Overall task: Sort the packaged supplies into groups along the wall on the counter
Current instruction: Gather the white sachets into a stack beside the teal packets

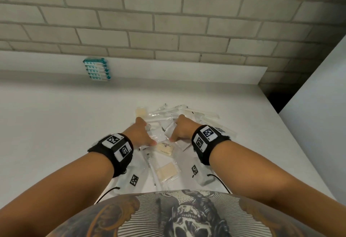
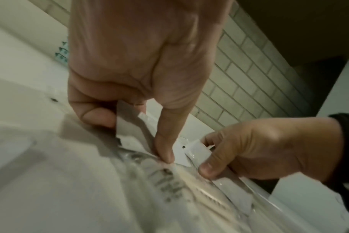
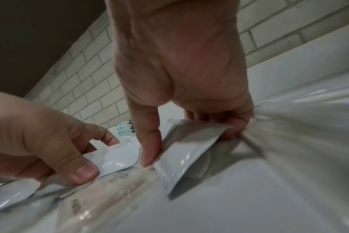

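A loose pile of packaged supplies (image 1: pixel 168 143) lies mid-counter: white sachets, clear-wrapped combs (image 1: pixel 202 114), a wrapped toothbrush (image 1: pixel 152 167) and cream soap bars (image 1: pixel 165 148). Both hands are down in the pile, side by side. My left hand (image 1: pixel 148 135) pinches a white sachet (image 3: pixel 118 156) between thumb and curled fingers. My right hand (image 1: pixel 177 130) curls its fingers round another white sachet (image 3: pixel 189 141), with its thumb pressed down beside it. A row of several teal packets (image 1: pixel 97 69) stands against the wall ledge at the back left.
The white counter (image 1: pixel 56 124) runs wide to the left of the pile. A low white ledge (image 1: pixel 168 74) and a brick wall (image 1: pixel 168 21) close the back. A tall white panel (image 1: pixel 318 105) and a dark gap (image 1: pixel 273 98) bound the right.
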